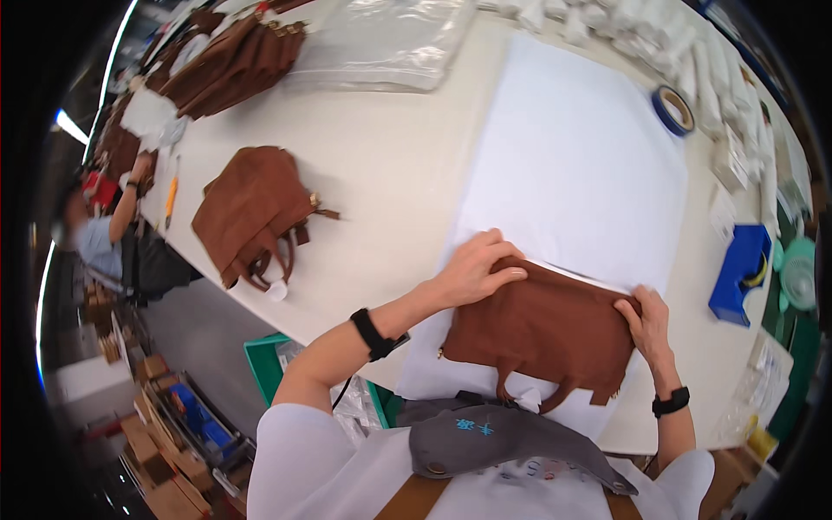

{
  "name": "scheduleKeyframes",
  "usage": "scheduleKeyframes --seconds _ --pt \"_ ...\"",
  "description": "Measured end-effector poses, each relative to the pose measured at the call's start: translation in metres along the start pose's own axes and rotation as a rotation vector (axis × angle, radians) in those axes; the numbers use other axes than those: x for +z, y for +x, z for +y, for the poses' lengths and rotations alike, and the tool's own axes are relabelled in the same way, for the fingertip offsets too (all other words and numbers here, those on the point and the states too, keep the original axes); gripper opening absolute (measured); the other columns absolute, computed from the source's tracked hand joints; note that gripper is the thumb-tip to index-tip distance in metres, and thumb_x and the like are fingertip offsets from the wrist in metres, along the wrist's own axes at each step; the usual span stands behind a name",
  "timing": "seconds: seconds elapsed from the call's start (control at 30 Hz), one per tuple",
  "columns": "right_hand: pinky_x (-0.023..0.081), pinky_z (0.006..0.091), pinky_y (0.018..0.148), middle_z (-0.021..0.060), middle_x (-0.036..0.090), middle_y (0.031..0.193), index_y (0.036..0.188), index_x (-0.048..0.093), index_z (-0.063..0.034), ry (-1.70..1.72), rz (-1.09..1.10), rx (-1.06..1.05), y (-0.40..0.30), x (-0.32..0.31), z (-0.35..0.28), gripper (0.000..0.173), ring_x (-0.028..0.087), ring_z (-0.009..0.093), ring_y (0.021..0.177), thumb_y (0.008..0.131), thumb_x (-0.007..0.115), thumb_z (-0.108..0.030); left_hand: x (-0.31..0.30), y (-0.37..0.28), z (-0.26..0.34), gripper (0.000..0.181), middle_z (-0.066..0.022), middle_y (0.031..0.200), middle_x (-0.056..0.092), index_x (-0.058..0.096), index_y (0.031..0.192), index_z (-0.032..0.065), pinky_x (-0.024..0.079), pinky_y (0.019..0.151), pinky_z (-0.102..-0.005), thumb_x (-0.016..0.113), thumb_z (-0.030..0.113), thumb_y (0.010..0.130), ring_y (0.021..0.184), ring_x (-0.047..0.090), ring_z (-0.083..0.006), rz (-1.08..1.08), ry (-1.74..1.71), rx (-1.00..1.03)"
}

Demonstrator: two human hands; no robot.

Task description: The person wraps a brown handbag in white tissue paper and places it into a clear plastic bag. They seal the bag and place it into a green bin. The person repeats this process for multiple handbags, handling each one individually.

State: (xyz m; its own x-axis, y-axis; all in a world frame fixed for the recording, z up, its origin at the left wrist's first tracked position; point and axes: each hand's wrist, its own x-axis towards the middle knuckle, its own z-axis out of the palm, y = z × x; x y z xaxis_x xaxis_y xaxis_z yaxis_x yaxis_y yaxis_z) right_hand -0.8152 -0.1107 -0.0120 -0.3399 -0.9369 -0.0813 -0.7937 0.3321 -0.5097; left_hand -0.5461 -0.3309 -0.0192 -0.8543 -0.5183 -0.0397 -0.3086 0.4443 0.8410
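A brown handbag (pixel 546 325) lies flat before me, its two handles pointing toward my apron. My left hand (pixel 484 266) grips the bag's far edge near its left corner, thumb on top. At the far right corner, my right hand (pixel 647 322) pinches the same edge between thumb and fingers. Beneath the bag a large sheet of white paper (pixel 578 149) stretches away across the table, and a white strip shows along the bag's far edge between my hands. A second brown handbag (pixel 260 201) rests on its side to the left, a white tag at its handles.
Blue tape (pixel 673 110) lies on the paper's far right corner. A blue tape dispenser (pixel 740 274) stands at right. Clear plastic bags (pixel 383 45), stacked brown bags (pixel 240 62) and white wrapped rolls (pixel 708 78) line the far side. A yellow cutter (pixel 171 198) lies near a co-worker (pixel 104 240).
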Motion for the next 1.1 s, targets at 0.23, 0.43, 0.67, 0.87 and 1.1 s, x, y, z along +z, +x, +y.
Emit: scheduleKeyframes --seconds 0.23,0.43,0.67,0.87,1.1 --pt "0.038 0.0409 0.065 0.0137 0.051 0.075 0.074 0.054 -0.0010 -0.223 0.371 -0.141 0.073 -0.024 -0.006 0.023 0.048 0.032 0.074 0.088 0.061 -0.019 -0.031 0.081 0.005 0.021 -0.0111 0.080 0.060 0.068 0.087 0.0042 0.046 0.068 -0.0335 0.067 0.024 0.081 0.074 0.057 -0.0257 0.158 -0.230 0.105" --pt "0.042 0.0426 0.066 0.0159 0.053 0.074 0.077 0.055 -0.0027 -0.385 0.271 -0.054 0.115 0.008 -0.003 0.043 0.053 0.034 0.071 0.087 0.056 -0.044 -0.012 0.105 0.007 0.033 -0.0108 0.118 0.055 0.058 0.116 0.0138 0.028 0.096 -0.0571 0.059 0.031 0.088 0.115 0.047 -0.0286 0.098 0.536 0.121" --pt "0.047 0.0459 0.060 0.0174 0.057 0.065 0.081 0.054 -0.0013 -0.273 -0.045 0.023 0.150 -0.011 0.012 0.044 0.057 0.039 0.062 0.091 0.051 -0.045 0.027 0.078 0.024 0.056 -0.0116 0.148 0.027 0.042 0.138 0.0300 0.015 0.093 -0.0749 0.051 0.052 0.087 0.130 0.027 -0.0406 -0.003 0.780 0.375" --pt "0.047 0.0449 0.082 0.0191 0.060 0.107 0.115 0.052 -0.0059 -0.326 0.295 -0.196 0.298 -0.002 0.066 0.032 0.055 0.034 0.106 0.090 0.050 -0.026 0.030 0.083 0.032 0.057 -0.0110 0.148 0.027 0.041 0.138 0.0308 0.013 0.095 -0.0729 0.050 0.054 0.086 0.130 0.027 -0.0400 -0.064 0.755 0.352" --pt "0.047 0.0442 0.082 0.0217 0.061 0.109 0.124 0.051 -0.0105 -0.303 -0.009 -0.206 0.299 -0.007 0.024 0.037 0.056 0.033 0.106 0.088 0.047 -0.011 0.027 0.076 0.023 0.058 -0.0106 0.149 0.027 0.044 0.136 0.0305 0.013 0.095 -0.0742 0.054 0.054 0.084 0.132 0.025 -0.0397 -0.030 0.704 0.287"
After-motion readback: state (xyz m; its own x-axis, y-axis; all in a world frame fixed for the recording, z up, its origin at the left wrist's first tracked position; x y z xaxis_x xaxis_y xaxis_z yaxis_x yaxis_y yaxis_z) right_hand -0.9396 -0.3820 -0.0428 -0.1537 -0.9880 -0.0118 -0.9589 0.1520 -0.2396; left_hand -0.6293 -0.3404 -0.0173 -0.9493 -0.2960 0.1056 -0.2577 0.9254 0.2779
